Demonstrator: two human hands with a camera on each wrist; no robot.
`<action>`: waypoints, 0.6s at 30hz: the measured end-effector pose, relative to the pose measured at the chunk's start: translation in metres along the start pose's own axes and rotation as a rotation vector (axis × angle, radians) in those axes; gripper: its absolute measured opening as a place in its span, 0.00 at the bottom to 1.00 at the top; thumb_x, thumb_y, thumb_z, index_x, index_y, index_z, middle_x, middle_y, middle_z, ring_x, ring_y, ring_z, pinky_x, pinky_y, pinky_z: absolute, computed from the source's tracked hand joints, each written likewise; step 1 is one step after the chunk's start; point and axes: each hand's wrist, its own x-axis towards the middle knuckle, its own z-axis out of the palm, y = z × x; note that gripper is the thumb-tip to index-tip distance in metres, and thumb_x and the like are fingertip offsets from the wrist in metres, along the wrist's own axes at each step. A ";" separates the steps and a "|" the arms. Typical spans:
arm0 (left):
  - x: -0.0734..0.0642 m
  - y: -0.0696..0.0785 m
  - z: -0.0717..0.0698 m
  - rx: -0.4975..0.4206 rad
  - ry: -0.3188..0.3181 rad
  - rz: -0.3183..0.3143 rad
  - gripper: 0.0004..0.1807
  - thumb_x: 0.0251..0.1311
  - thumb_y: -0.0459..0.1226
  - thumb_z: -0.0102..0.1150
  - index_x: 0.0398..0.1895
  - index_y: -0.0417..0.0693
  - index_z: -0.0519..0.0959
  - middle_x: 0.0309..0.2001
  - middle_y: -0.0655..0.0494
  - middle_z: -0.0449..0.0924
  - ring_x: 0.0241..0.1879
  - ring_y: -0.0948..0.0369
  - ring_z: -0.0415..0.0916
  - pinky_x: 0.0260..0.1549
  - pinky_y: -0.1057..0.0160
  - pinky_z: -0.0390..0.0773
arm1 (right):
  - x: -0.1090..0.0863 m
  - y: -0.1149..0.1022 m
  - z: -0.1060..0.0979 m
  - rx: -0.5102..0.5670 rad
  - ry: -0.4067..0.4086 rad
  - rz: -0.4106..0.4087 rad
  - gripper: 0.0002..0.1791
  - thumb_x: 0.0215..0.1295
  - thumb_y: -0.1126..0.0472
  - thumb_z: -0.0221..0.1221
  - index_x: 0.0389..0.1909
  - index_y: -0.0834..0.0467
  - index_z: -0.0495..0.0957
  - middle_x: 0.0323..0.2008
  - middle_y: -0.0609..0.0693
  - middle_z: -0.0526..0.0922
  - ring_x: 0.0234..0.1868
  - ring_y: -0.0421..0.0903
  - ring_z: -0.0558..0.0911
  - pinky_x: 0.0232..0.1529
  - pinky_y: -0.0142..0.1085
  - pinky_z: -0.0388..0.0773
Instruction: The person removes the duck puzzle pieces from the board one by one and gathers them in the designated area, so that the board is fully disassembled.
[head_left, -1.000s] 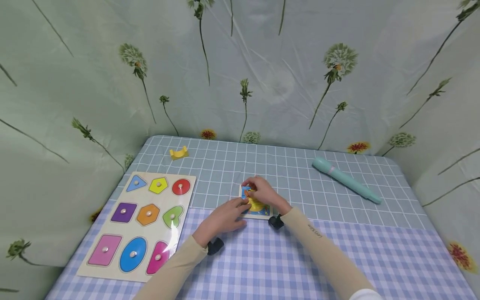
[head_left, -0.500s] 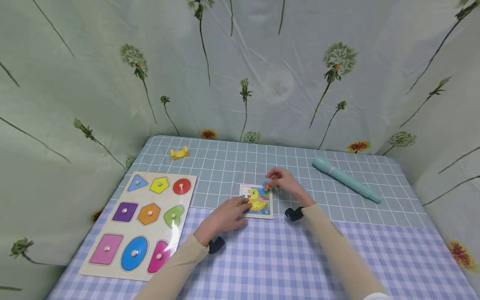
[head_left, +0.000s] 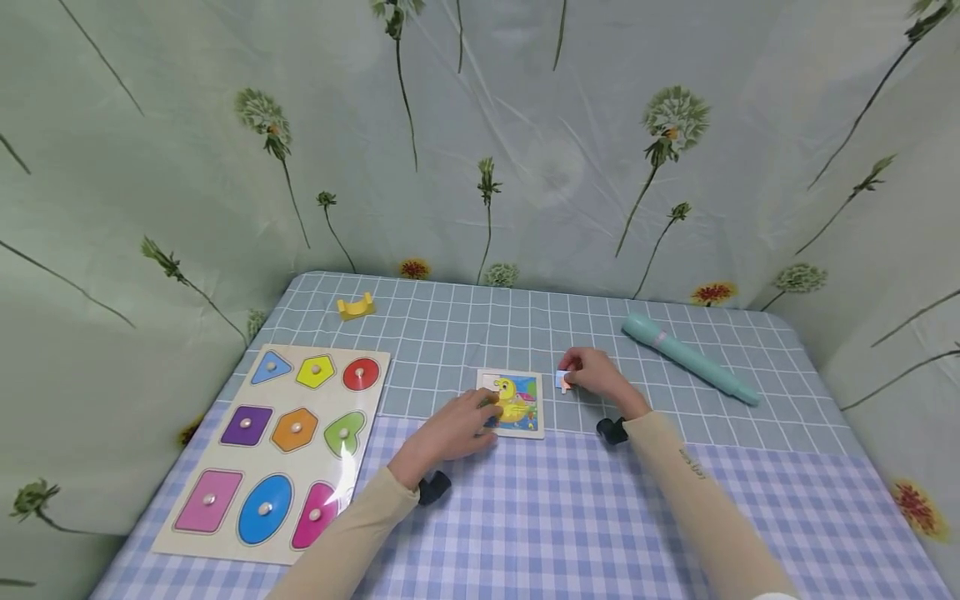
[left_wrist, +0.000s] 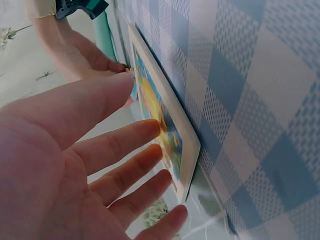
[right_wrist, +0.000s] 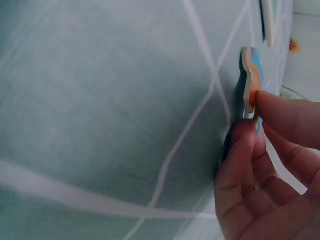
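A small square duck jigsaw puzzle in a pale wooden frame [head_left: 542,425] lies mid-table, with a pale patch at its upper left corner. My left hand [head_left: 455,427] rests over its left edge, fingers extended. In the left wrist view, the fingertips [left_wrist: 154,129] are right at the picture side of the puzzle. To the right of the frame, my right hand [head_left: 597,373] pinches a loose puzzle piece [head_left: 562,381]. In the right wrist view the puzzle piece [right_wrist: 254,80], blue and orange, sits between thumb and fingers, close over the grid cloth.
On the left lies a large shape board [head_left: 258,454] with knobbed coloured pieces. A yellow curved block [head_left: 356,307] stands at the back left. A teal tube-shaped item [head_left: 690,361] lies at the back right. Behind the table hangs a floral curtain [head_left: 570,208].
My right hand has lifted the puzzle piece from the duck puzzle and carried it right, then down to the cloth. My left hand has stayed at the frame's left side.
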 end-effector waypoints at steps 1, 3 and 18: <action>0.000 0.000 0.002 0.008 0.021 0.020 0.21 0.64 0.41 0.58 0.57 0.40 0.76 0.60 0.44 0.69 0.60 0.49 0.66 0.58 0.50 0.68 | 0.000 -0.001 0.001 -0.029 0.005 -0.011 0.05 0.54 0.74 0.58 0.32 0.65 0.77 0.25 0.51 0.74 0.28 0.46 0.70 0.30 0.36 0.68; 0.002 0.000 0.003 0.007 0.035 0.046 0.22 0.64 0.40 0.58 0.58 0.39 0.75 0.61 0.43 0.68 0.61 0.48 0.65 0.60 0.51 0.65 | 0.001 -0.003 0.004 -0.096 0.020 -0.036 0.05 0.54 0.75 0.58 0.31 0.64 0.77 0.25 0.52 0.73 0.29 0.47 0.70 0.31 0.38 0.69; 0.005 0.005 0.009 0.020 -0.054 -0.002 0.28 0.66 0.43 0.56 0.67 0.42 0.68 0.69 0.48 0.61 0.68 0.51 0.56 0.66 0.55 0.57 | 0.000 -0.033 0.028 0.067 -0.060 -0.213 0.15 0.59 0.73 0.58 0.48 0.65 0.78 0.38 0.55 0.78 0.37 0.49 0.77 0.37 0.38 0.74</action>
